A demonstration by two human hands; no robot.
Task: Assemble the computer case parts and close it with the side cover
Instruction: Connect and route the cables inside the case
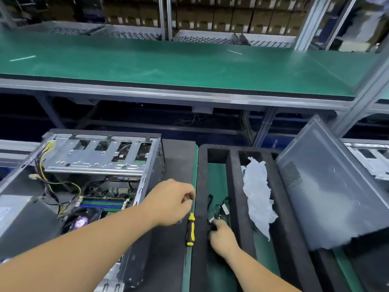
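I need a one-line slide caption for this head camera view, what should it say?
Right hand picks a small cable part from the foam tray; left hand reaches above the screwdriver beside the open computer case.

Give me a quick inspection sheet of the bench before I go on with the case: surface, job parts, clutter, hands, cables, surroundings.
Surface: green mat showing between black foam trays.
Job's things: open computer case at left, board and drive cage exposed; side cover leaning at right, not fitted.
Clutter: crumpled white wrapping in a tray slot; yellow-and-black screwdriver lying between the trays.
Hands: left hand over the screwdriver's shaft end, fingers curled, grip unclear; right hand holds a small cabled part in the tray.
Cables: yellow and black wire bundle loose inside the case.
Surroundings: upper green shelf; stacked cartons behind.
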